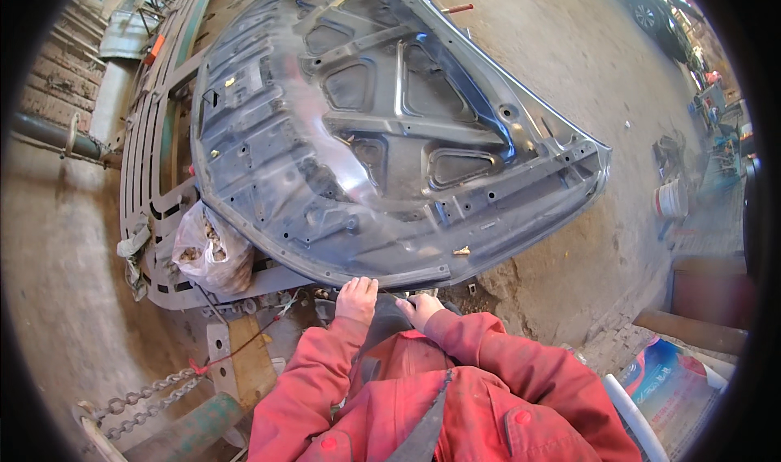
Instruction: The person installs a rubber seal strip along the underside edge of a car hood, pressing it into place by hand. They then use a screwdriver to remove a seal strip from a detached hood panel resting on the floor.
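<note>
Dusty concrete floor (586,63) spreads around a metal frame (154,161) in a workshop yard, and on that frame lies a dark car hood (382,128), underside up, its ribs and cut-outs showing. Both hands sit close together at its near edge: the left hand (356,297) rests flat on the rim, fingers draped over it, and the right hand (423,307) is just beside it; whether that one grips is hard to tell. Sheet steel like this looks heavy, stiff across the ribs but floppy at the corners, with sharp edges; the braced rim seems the safest hold. A plastic bag (207,254) of scraps lies to the left, with a chain (142,397) nearer.
</note>
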